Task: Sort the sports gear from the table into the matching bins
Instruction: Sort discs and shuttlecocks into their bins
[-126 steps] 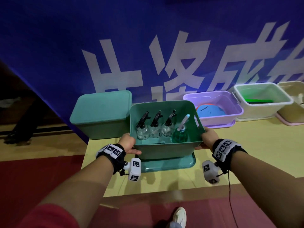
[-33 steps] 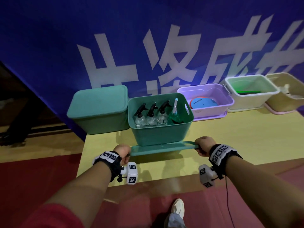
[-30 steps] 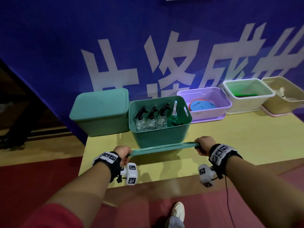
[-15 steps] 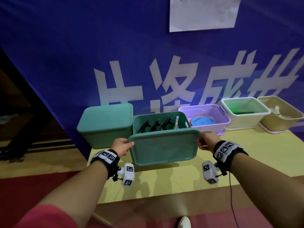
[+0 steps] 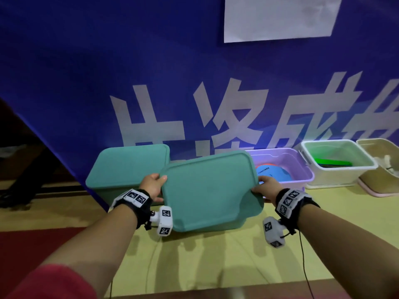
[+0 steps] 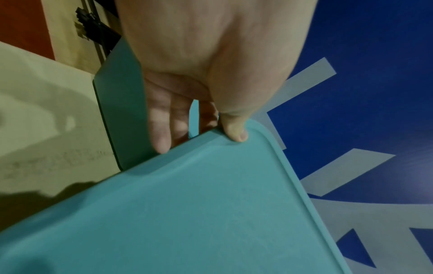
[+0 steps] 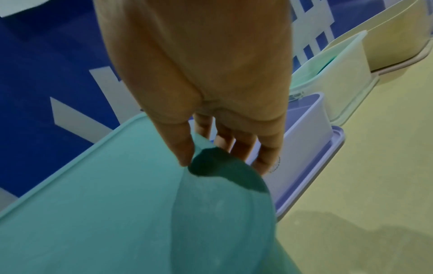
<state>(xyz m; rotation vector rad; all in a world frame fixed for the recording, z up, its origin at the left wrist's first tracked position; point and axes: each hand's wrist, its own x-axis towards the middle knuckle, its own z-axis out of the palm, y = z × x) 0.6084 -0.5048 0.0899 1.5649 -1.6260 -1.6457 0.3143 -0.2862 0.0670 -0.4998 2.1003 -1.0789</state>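
A teal lid [image 5: 207, 190] hangs tilted over the teal bin [image 5: 250, 214], hiding the spray bottles inside. My left hand [image 5: 154, 186] pinches the lid's left edge, thumb on top [image 6: 234, 129], fingers [image 6: 161, 137] underneath. My right hand [image 5: 264, 187] grips the lid's right edge [image 7: 203, 146] the same way, thumb above and fingers below. The lid [image 6: 211, 213] fills the lower part of both wrist views [image 7: 105, 204].
A second teal bin [image 5: 129, 167] with its lid on stands to the left. To the right stand a purple bin [image 5: 302, 169] holding a blue disc [image 5: 272, 173], a white bin [image 5: 336, 162] with green items, and a beige bin [image 5: 382, 167]. The yellow table [image 5: 237, 260] meets a blue banner behind.
Both hands have lifted the teal lid from the table in front of the bin up and over the bin's top, where it now covers the bottles.
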